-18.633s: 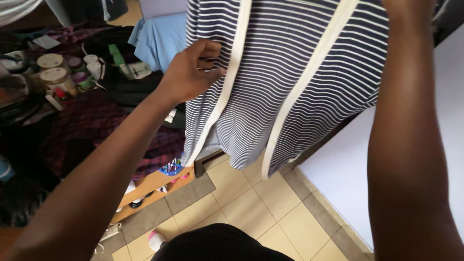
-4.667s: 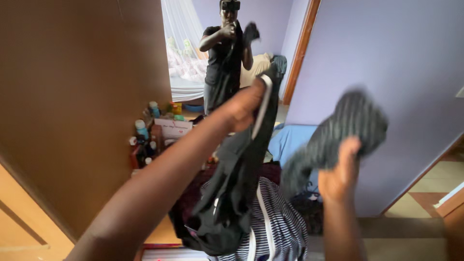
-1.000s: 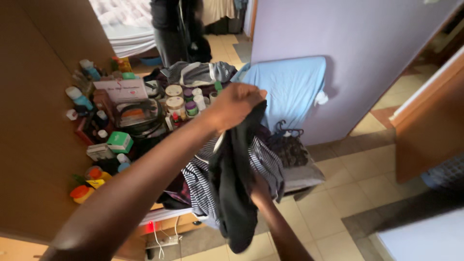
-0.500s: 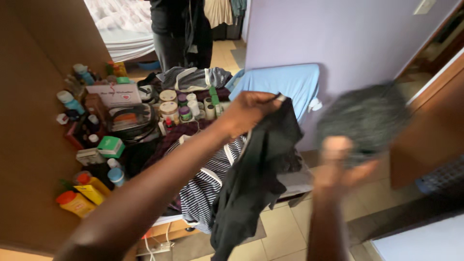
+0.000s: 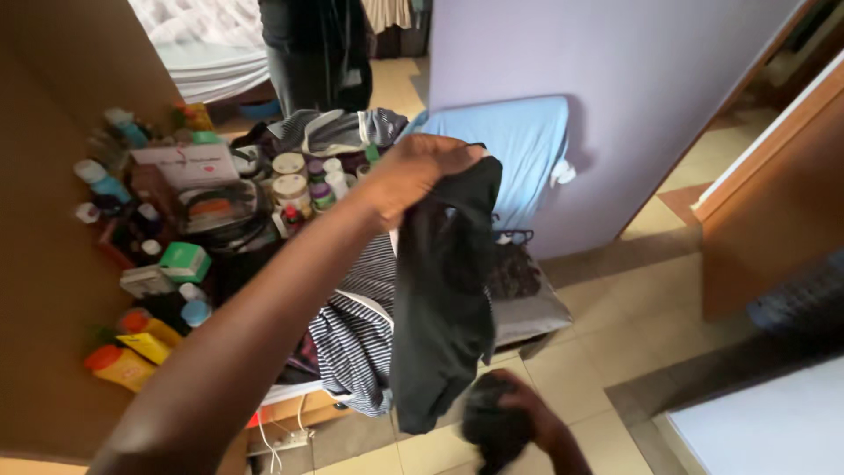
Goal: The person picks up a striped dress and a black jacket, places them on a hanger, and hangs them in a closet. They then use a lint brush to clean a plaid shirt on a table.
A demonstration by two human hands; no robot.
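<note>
- Left hand (image 5: 420, 172) is raised, fingers pinched tight on the top edge of a black fabric garment (image 5: 444, 290), which hangs limp over the navy-and-white striped garment (image 5: 356, 339) on the cluttered dresser top (image 5: 220, 220).
- Changed: half a second ago the right hand (image 5: 519, 420) was up at shoulder level with a dark grey bundle; it is now low, beside the black garment's hem.
- Judgement: the person appears to be straightening the hanging piece.
- Right hand is blurred; its fingers seem closed on a dark cloth wad (image 5: 492, 427), uncertain. The cloth's type is unclear.
</note>
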